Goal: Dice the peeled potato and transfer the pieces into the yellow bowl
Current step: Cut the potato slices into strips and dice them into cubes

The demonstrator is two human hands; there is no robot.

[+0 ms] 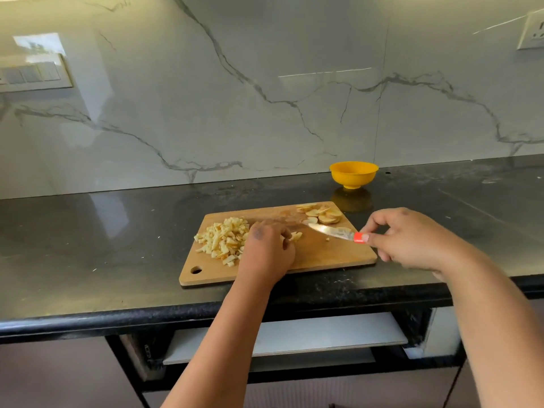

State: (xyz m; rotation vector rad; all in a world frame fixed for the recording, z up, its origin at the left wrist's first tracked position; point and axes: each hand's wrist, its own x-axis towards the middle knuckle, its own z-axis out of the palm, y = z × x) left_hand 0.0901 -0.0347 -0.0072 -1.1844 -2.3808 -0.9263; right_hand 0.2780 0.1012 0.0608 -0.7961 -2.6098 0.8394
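A wooden cutting board [323, 254] lies on the dark counter. A heap of diced potato pieces [223, 237] covers its left part. Round potato slices [322, 214] lie at its far right corner. My left hand [269, 248] rests on the board beside the heap, fingers curled over a few cut potato strips [295, 236]. My right hand [409, 240] grips a knife by its red handle [358, 237]; the blade [331, 231] points left, just above the board. The yellow bowl [353, 173] stands behind the board near the wall, and nothing shows inside it.
The black counter's front edge [176, 316] runs below the board. A marble backsplash rises behind, with a switch plate [32, 75] at left and a socket [532, 32] at top right. Below the counter an open cabinet gap shows a grey shelf [309, 334].
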